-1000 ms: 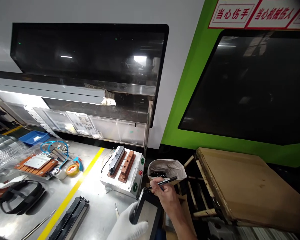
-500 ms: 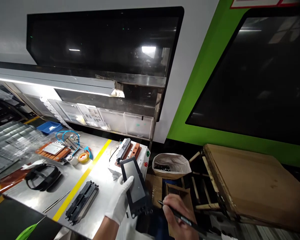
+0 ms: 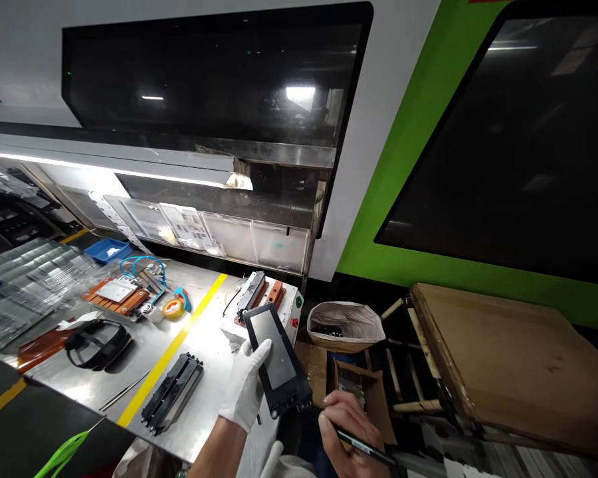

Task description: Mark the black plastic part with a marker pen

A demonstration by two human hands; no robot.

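Inspection looks to be the step in hand: the white-gloved left hand [image 3: 245, 388] is closed round the edge of a flat black rectangular panel with a grey face [image 3: 275, 358], held tilted above the steel worktop [image 3: 144, 358]. The bare right hand [image 3: 346, 428], low near the panel, pinches a slim black pen [image 3: 366, 446]. Judging by this, the next move calls for a steady panel and a careful pen tip.

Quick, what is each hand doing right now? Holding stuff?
Left hand: gloved, closed around a flat black panel, held up over the metal table.
Right hand: bare, closed around a black pen.
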